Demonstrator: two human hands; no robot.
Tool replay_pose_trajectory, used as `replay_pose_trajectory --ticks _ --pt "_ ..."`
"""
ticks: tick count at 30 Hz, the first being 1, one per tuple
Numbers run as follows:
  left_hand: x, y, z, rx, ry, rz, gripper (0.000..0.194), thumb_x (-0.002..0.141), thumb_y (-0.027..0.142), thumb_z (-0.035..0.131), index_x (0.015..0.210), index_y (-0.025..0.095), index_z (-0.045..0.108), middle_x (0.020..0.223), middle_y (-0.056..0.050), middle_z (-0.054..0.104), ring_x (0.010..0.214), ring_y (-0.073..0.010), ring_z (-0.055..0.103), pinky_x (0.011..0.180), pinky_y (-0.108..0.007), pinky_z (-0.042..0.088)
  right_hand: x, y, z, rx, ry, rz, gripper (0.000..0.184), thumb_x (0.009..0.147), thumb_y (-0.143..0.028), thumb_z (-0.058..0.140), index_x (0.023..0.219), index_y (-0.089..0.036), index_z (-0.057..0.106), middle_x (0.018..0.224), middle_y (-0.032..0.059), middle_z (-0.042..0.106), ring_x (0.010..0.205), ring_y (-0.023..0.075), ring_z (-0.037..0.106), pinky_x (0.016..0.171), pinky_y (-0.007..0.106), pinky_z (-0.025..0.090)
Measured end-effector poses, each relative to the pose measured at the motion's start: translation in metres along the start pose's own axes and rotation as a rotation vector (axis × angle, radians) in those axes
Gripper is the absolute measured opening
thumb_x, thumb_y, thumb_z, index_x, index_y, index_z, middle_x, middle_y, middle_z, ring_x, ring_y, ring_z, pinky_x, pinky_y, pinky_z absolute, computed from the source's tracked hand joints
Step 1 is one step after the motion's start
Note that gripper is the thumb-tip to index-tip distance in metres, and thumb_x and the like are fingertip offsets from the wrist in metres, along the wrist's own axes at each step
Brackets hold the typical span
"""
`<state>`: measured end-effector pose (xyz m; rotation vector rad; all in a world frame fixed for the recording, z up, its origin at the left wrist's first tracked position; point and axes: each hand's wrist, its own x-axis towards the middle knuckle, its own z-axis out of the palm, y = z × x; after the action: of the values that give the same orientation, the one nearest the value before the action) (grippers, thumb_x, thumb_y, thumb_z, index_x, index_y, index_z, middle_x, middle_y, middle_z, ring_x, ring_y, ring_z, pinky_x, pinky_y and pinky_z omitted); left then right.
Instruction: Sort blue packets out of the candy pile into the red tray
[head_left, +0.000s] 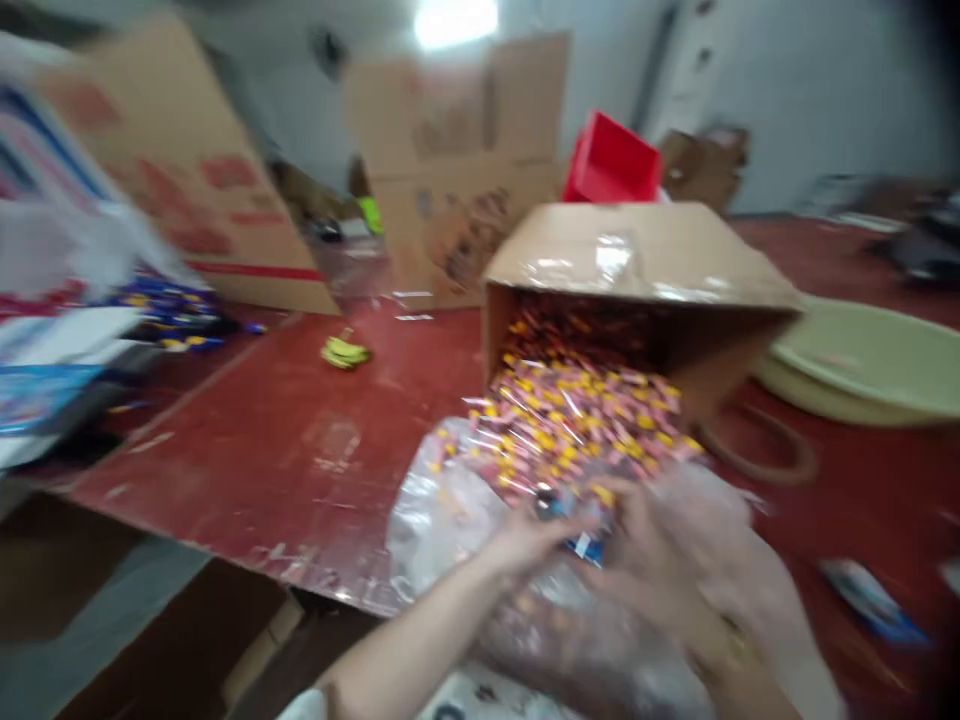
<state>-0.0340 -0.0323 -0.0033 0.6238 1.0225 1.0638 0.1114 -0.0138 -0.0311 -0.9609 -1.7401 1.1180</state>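
Note:
My left hand (pixel 523 541) and my right hand (pixel 646 556) meet over the front of a cardboard box (pixel 637 245) lying on its side. Their fingers are closed around a small clear and blue packet (pixel 588 546); blur hides its exact contents. Just behind it, many small pink and yellow pieces (pixel 574 415) spill from the box's mouth. They rest on a clear plastic bag (pixel 442 510) that drapes over the table edge under my forearms.
On the red table (pixel 300 440) lie a yellow-green bundle (pixel 345 352), a brown tape-like ring (pixel 765 450) and a blue-and-white packet (pixel 874 600). A pale green basin (pixel 877 350) stands right. Behind are a red bin (pixel 615 160) and upright cardboard (pixel 457 220). Dark blue packets (pixel 172 310) lie left.

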Motion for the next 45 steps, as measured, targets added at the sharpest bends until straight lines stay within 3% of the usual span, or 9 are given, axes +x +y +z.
replay_pose_trajectory --ticks 4,13,18,26,36,41,45 --pt "0.016 -0.013 -0.004 -0.094 -0.051 -0.056 0.031 0.062 0.028 0.084 0.086 0.013 0.07 0.078 -0.003 0.07 0.072 -0.0141 0.061 0.077 -0.027 0.047 0.001 0.002 -0.005 -0.088 0.017 0.036 0.064 0.06 -0.012 0.069 0.112 -0.025 0.034 0.108 0.0058 0.048 0.104 0.0233 0.054 0.087 0.037 0.049" --pt "0.014 -0.01 0.002 -0.058 -0.078 -0.006 0.031 0.06 0.025 0.084 0.085 0.013 0.07 0.076 -0.003 0.069 0.073 -0.014 0.06 0.074 -0.025 0.046 -0.007 0.004 -0.002 -0.017 0.056 0.011 0.064 0.06 -0.009 0.067 0.112 -0.026 0.033 0.107 0.004 0.045 0.107 0.0228 0.05 0.089 0.036 0.046" --pt "0.015 -0.009 0.004 -0.033 -0.071 0.008 0.029 0.062 0.031 0.083 0.079 0.013 0.067 0.072 -0.001 0.065 0.068 -0.0121 0.056 0.07 -0.024 0.045 -0.007 0.005 -0.001 -0.015 0.068 0.001 0.065 0.061 -0.008 0.068 0.113 -0.026 0.033 0.106 0.0039 0.045 0.103 0.0214 0.051 0.091 0.037 0.045" --pt "0.014 -0.004 -0.002 0.219 -0.163 0.076 0.028 0.066 0.038 0.078 0.067 0.014 0.063 0.062 0.001 0.057 0.059 -0.0123 0.048 0.062 -0.026 0.039 -0.008 0.008 -0.001 -0.028 0.103 -0.067 0.067 0.062 -0.01 0.07 0.115 -0.027 0.032 0.115 0.0059 0.04 0.109 0.0223 0.048 0.095 0.038 0.043" --pt "0.014 -0.004 0.001 0.204 -0.149 0.072 0.028 0.067 0.039 0.077 0.073 0.015 0.065 0.067 0.0 0.06 0.063 -0.0133 0.051 0.066 -0.026 0.041 -0.011 0.009 -0.002 -0.057 0.122 -0.042 0.07 0.062 -0.01 0.07 0.118 -0.026 0.031 0.115 0.0071 0.041 0.111 0.0236 0.047 0.097 0.041 0.041" --pt "0.012 -0.002 -0.001 0.285 -0.211 0.053 0.024 0.07 0.035 0.076 0.075 0.014 0.066 0.069 0.0 0.06 0.065 -0.0128 0.051 0.065 -0.025 0.041 -0.012 0.009 -0.002 -0.041 0.131 -0.047 0.068 0.062 -0.011 0.07 0.117 -0.026 0.033 0.114 0.0066 0.041 0.109 0.0226 0.048 0.096 0.039 0.042" --pt "0.012 -0.005 -0.006 0.317 -0.208 0.06 0.022 0.069 0.034 0.076 0.075 0.015 0.067 0.069 0.0 0.06 0.064 -0.013 0.052 0.064 -0.025 0.042 -0.011 0.007 -0.009 -0.001 0.112 -0.023 0.069 0.061 -0.019 0.078 0.114 -0.027 0.035 0.112 0.006 0.044 0.106 0.0227 0.049 0.091 0.038 0.045"
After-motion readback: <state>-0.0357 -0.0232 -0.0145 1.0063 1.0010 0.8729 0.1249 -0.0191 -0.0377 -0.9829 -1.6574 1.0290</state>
